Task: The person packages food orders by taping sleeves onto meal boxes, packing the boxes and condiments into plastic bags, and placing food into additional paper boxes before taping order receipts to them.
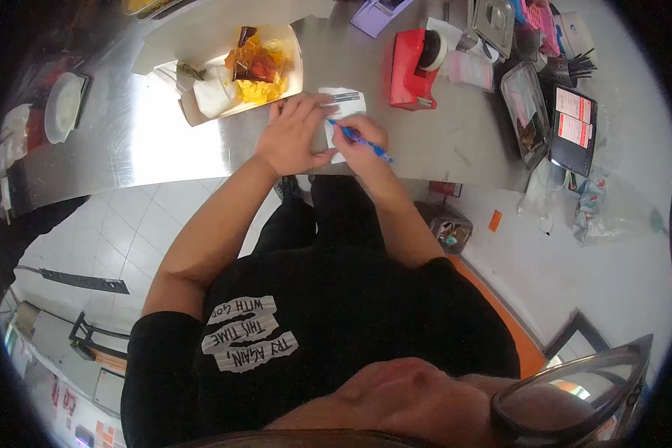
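Note:
A small printed paper slip [349, 101] lies on the steel counter [455, 149]. My left hand [293, 136] rests flat with its fingers stretched out at the slip's left edge. In my right hand [366, 134] is a blue pen [373, 146], its tip down at the paper. Just beyond my left hand stands an open cardboard food box [296, 56]. Inside it are a white wrapped bundle [215, 91], a yellow food portion [261, 91] and a clear bag with dark brown contents [255, 63].
A red tape dispenser [411, 78] sits right of the slip, with a purple object [379, 15] behind it. Farther right are a metal tray [526, 112] and a black folder with printed labels [573, 127]. A pale round container [63, 108] stands at the left.

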`<state>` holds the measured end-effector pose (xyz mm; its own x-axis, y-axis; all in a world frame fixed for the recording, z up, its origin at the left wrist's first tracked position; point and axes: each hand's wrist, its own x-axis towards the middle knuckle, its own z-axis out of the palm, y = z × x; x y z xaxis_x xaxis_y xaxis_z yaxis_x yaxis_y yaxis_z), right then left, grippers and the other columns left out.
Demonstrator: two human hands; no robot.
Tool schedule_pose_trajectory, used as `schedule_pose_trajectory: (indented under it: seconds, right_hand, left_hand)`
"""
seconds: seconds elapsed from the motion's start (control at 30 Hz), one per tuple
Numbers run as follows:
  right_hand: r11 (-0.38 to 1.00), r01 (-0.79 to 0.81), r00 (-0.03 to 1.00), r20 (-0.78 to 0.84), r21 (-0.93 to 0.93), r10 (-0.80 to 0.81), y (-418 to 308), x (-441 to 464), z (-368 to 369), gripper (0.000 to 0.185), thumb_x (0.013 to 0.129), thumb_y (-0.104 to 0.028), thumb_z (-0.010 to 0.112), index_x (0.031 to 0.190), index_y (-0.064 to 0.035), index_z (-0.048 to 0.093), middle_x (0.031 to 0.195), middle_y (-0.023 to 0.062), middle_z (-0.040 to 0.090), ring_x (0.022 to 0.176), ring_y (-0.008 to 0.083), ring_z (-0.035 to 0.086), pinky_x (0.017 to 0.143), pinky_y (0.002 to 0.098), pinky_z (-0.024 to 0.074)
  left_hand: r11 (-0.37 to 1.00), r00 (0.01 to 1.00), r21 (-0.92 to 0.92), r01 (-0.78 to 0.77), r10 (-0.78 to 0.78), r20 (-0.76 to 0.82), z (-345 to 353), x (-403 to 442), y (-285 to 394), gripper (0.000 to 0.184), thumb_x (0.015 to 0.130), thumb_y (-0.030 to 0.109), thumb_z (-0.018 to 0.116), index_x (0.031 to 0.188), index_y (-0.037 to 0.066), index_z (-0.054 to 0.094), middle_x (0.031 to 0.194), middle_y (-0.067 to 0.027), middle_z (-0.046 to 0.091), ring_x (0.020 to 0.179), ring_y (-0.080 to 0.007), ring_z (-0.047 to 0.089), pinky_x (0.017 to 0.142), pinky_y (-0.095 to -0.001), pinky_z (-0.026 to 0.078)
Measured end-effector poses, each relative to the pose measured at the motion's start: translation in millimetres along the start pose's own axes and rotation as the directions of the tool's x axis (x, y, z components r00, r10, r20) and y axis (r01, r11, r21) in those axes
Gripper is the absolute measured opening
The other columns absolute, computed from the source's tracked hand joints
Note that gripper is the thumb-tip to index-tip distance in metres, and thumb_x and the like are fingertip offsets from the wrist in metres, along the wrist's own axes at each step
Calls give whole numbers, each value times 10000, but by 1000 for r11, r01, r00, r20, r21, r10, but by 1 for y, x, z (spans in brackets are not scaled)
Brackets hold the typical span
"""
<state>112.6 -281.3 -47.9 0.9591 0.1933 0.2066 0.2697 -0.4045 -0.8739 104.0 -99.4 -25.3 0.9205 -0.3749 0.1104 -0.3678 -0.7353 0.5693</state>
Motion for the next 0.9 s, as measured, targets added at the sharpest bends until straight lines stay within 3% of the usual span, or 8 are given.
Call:
schedule_pose_trajectory:
  seconds: [0.1,0.2,0.5,0.6,0.7,0.9]
  right_hand:
    - [999,39,993,111,38,-43,11,-1,-6,132,736,-17,722,808,-32,612,738,114,622,639,205,628,583,310,491]
    - [997,-32,997,-73,69,37,16,-6,1,130,736,-18,713,802,-29,602,724,110,611,636,222,627,578,320,489]
    - [971,228,972,77,-74,-222,2,-8,-5,123,720,12,685,778,-38,589,729,109,622,650,257,631,590,341,493]
    - [996,-40,983,-181,-77,25,11,-19,-1,130,715,7,692,780,-41,591,731,104,624,654,257,633,593,345,494]
    - [1000,23,984,-179,-3,-23,12,-25,-8,146,710,10,698,796,-41,592,737,101,628,652,255,632,589,348,493]
    - [978,204,977,81,-43,-200,7,-28,-18,187,699,-5,719,831,-39,591,743,112,624,661,285,631,592,359,497]
  left_hand:
    - [1000,1000,0,-2,2,4,0,0,0,718,632,357,772,1266,128,525,1326,-37,472,1238,-253,425,1012,-431,305]
    - [1000,1000,-24,-11,11,-16,2,0,-1,721,622,338,771,1267,130,525,1331,-33,467,1240,-251,421,1012,-435,305]
    - [1000,1000,3,-5,5,20,1,-1,-3,745,620,352,783,1278,131,512,1341,-33,459,1242,-251,421,1022,-436,306]
    - [999,1000,-32,5,-5,0,4,-1,-3,728,631,362,779,1271,142,509,1348,-25,450,1261,-250,402,1032,-476,301]
    - [999,1000,-33,5,-4,14,4,-1,-4,754,620,372,786,1280,139,505,1353,-32,445,1270,-255,395,1037,-481,294]
    - [1000,1000,-10,-10,10,14,2,-1,-3,814,580,387,790,1294,128,498,1347,-47,458,1254,-262,410,1027,-447,297]
